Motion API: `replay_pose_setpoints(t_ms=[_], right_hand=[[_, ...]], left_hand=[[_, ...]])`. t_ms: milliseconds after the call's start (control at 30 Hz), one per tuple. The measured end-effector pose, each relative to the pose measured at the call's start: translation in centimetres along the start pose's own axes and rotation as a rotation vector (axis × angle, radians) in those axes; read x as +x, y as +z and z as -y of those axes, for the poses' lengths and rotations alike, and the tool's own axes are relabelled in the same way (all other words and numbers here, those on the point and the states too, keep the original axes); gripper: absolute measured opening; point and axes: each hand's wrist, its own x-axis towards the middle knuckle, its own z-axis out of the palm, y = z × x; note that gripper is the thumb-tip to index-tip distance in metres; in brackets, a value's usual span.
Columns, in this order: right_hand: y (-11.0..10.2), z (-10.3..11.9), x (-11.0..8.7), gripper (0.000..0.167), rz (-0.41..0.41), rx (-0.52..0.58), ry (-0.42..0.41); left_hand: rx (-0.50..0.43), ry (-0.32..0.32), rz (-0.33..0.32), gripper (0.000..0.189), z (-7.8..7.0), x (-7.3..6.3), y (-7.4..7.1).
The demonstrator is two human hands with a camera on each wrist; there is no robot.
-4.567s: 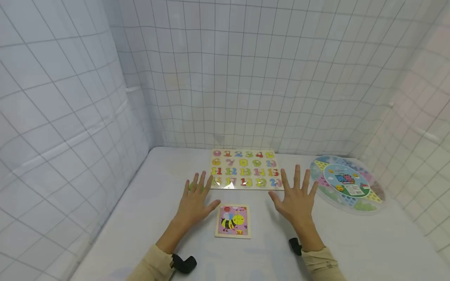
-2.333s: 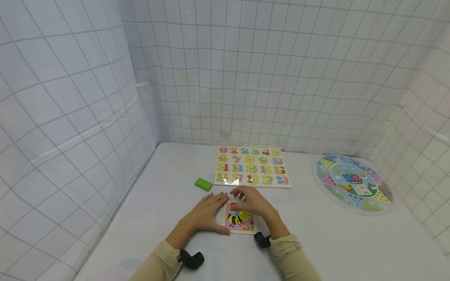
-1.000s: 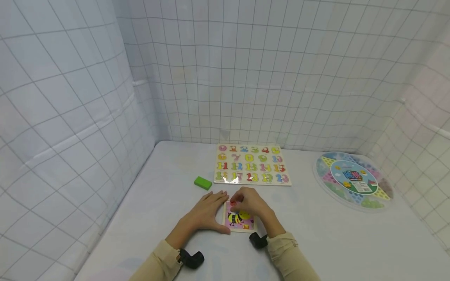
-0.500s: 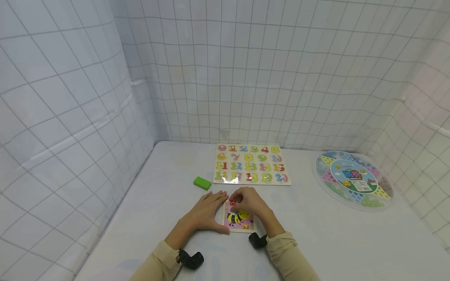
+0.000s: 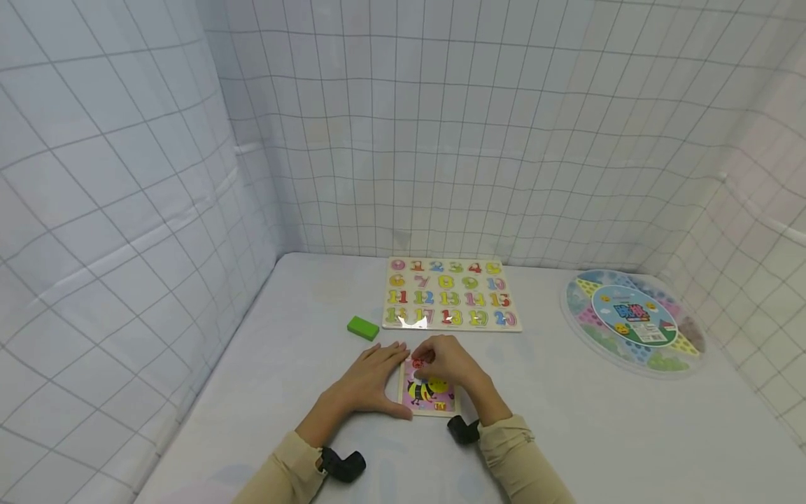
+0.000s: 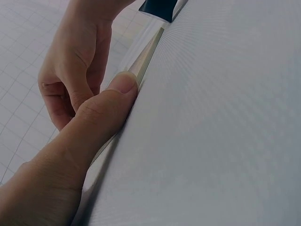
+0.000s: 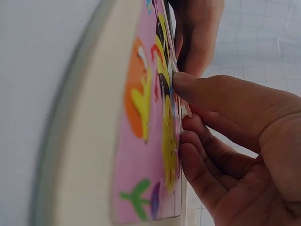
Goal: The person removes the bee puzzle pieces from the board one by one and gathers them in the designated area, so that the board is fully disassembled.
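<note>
A small bee jigsaw puzzle (image 5: 423, 395) in a pale wooden frame lies on the white table. My left hand (image 5: 365, 381) holds its left side, fingers stretched to the far corner and thumb (image 6: 123, 84) against the near edge. My right hand (image 5: 448, 360) is over the puzzle's upper part with curled fingers. In the right wrist view, its thumb and fingers pinch a thin pinkish puzzle piece (image 7: 188, 111) that stands slightly raised from the picture. The fingers hide most of this piece.
Beyond the left hand lies a green block (image 5: 363, 327). A number puzzle board (image 5: 450, 294) lies at the back, and a round, clear-edged game box (image 5: 632, 318) is at the back right. White gridded cloth walls (image 5: 403, 140) enclose the table.
Both hands were spread flat beside the puzzle. They came in to it, the left onto its left side, the right over its top. Over the last second they have barely moved.
</note>
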Motion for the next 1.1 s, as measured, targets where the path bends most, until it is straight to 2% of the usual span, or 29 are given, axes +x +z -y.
replay_pose_setpoints(t_ms=[367,667,1100], right_hand=[[-1.4,-0.5,-0.6,0.025,-0.049,-0.008,0.024],[-3.0,-2.8,-2.0,0.025,-0.096,-0.013,0.021],[-5.4,-5.7,-4.1,0.023,-0.087,-0.015,0.087]], left_hand=[[-0.005,0.0,0.006,0.115,-0.1,0.2,0.0],[-0.01,0.002,-0.005,0.115,0.0,0.2,-0.1],[-0.012,0.013,-0.012,0.114,0.3,0.1,0.1]])
